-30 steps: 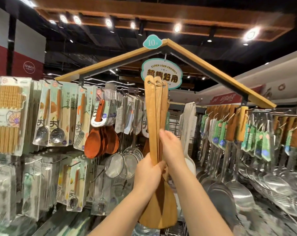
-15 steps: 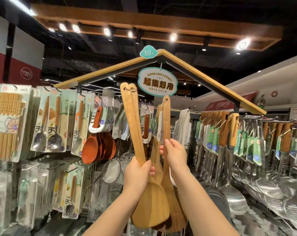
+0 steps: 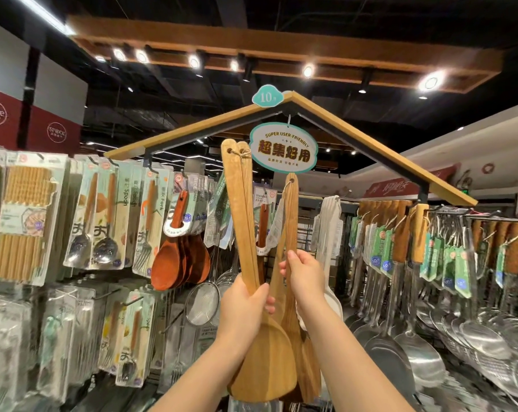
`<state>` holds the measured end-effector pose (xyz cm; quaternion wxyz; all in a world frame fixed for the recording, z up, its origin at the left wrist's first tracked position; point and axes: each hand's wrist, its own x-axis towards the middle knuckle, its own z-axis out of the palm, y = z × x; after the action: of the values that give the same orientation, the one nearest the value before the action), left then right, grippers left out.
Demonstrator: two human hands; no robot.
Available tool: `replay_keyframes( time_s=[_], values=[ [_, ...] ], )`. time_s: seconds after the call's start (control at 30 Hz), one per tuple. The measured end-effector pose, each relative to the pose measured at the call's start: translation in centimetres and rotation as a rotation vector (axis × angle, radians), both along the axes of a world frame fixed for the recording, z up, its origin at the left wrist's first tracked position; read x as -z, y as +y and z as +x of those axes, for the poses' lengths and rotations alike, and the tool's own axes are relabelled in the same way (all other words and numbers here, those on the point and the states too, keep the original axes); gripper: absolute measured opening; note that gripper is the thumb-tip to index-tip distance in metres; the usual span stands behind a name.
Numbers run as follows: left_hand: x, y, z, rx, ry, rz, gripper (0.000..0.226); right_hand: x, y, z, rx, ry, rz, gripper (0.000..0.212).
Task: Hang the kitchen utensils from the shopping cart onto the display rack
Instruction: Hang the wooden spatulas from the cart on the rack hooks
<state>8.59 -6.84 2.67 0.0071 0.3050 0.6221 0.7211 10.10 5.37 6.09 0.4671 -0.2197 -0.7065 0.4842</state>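
My left hand [image 3: 242,307] is wrapped, fingers curled, round the lower handles of a pair of wooden spatulas [image 3: 239,209]; my right hand [image 3: 306,278] pinches the handle of a single spatula [image 3: 291,215] just beside it; whether a second handle sits behind that one I cannot tell.

All three are held up in mid-air, near me, in front of the middle of the display rack [image 3: 370,147], under its sign [image 3: 283,148]; none is on a hook yet; the cart is not in view.

Risks, as I judge them:
- the blades overlap and touch low down between my wrists, so pulling the single one away could drag or twist the pair
- twine [image 3: 242,153] joins the pair at the top holes; a loose left grip could let one swing
- the single's hole is small, and a miss on a hook could drop it onto the steel ladles [image 3: 400,352] at right
- a wide swing left could knock the red wooden spoons [image 3: 174,260]

Orientation: handles up, blades down; the pair's long axis leans top-left; the single's is close to upright, hole end topmost.
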Motion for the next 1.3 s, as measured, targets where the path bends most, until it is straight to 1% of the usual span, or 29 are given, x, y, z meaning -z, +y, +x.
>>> replay_keyframes(
  time_s=[0.13, 0.3, 0.47, 0.63, 0.83, 0.97, 1.13, 1.3],
  values=[
    [0.3, -0.2, -0.2, -0.008, 0.02, -0.034, 0.008, 1.0, 0.1, -0.2, 0.036, 0.015, 0.003, 0.028],
    [0.5, -0.1, -0.1, 0.002, 0.005, -0.022, 0.01, 1.6, -0.1, 0.1, 0.029, 0.019, 0.026, 0.025],
    [0.7, 0.2, -0.1, 0.017, -0.002, -0.015, 0.012, 1.5, -0.2, 0.3, 0.015, 0.006, 0.021, 0.022],
    [0.9, 0.5, -0.2, 0.031, 0.006, -0.008, 0.01, 1.9, -0.1, 0.4, 0.009, -0.002, -0.012, 0.027],
    [0.9, 0.2, -0.2, -0.006, 0.029, -0.024, 0.008, 2.2, -0.3, 0.4, 0.032, 0.038, 0.017, 0.025],
    [1.0, 0.0, -0.1, -0.01, 0.026, -0.026, 0.011, 2.1, -0.5, 0.6, 0.044, 0.075, 0.008, 0.024],
    [1.1, 0.0, -0.3, -0.003, 0.004, -0.011, 0.014, 2.0, -0.2, 0.1, 0.043, 0.06, -0.021, 0.025],
    [1.3, 0.1, -0.5, 0.008, -0.002, -0.012, 0.012, 1.6, -0.1, 0.3, 0.046, 0.069, 0.004, 0.024]
  ],
)
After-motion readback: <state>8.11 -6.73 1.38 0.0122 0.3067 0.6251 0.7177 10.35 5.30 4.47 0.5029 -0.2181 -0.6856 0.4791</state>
